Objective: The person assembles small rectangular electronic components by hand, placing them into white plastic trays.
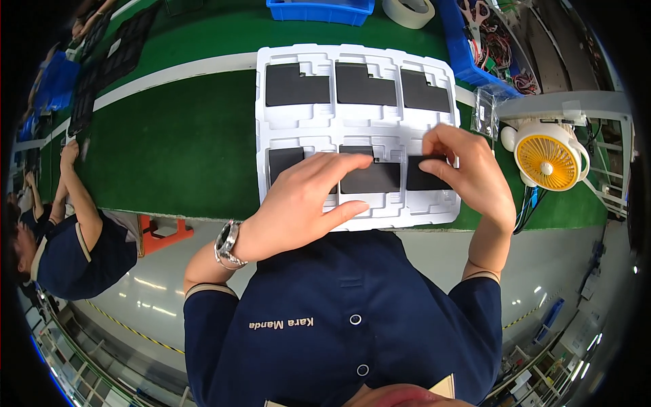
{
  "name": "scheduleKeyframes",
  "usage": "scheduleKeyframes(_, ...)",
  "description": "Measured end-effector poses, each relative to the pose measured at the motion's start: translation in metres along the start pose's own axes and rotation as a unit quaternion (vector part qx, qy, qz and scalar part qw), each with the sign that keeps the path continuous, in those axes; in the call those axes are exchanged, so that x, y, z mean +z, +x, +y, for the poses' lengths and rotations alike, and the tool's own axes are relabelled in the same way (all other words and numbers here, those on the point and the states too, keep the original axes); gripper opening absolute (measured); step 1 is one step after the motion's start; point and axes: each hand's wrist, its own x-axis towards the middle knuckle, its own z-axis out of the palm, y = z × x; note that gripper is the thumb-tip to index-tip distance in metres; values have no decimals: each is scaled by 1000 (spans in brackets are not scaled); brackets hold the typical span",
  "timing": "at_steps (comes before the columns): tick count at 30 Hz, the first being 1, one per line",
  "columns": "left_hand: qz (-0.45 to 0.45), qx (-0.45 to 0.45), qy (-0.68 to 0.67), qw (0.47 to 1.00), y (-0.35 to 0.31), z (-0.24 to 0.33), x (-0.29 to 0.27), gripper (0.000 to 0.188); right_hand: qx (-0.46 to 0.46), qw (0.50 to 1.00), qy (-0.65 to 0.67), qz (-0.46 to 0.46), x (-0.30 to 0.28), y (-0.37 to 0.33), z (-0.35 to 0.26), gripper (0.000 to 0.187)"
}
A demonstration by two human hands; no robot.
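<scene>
A white moulded tray (298,121) holds two rows of flat black pieces with notched corners, one per compartment. My right hand (471,166) curls over the near right compartment, thumb and fingertips closed on the upper edge of the flat black piece (422,178) there. My left hand (302,193), with a metal watch on its wrist, hovers over the tray with thumb and fingers spread, holding nothing. It lies beside the near middle black piece (373,180) and partly hides the near left one (285,161). Three more, such as the far middle piece (366,85), lie in the far row.
The tray rests on a green work table (169,146). A small yellow and white fan (548,163) stands at the right, near a blue bin (468,57) of wires and scissors. Tape (409,12) and a blue box (319,12) are at the back. A co-worker (81,237) sits left.
</scene>
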Motion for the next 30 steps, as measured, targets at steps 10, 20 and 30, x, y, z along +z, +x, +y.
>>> scheduleKeyframes(10,111,-173,-361,910,15,1,-10,25,-90,957,268,59,30,42,-31,10)
scheduleKeyframes(20,124,-171,-383,899,15,-3,-14,25,-40,937,345,-20,40,43,-28,10)
scheduleKeyframes(30,145,-159,-285,934,18,-4,-18,29,-22,926,377,-17,50,43,-31,9)
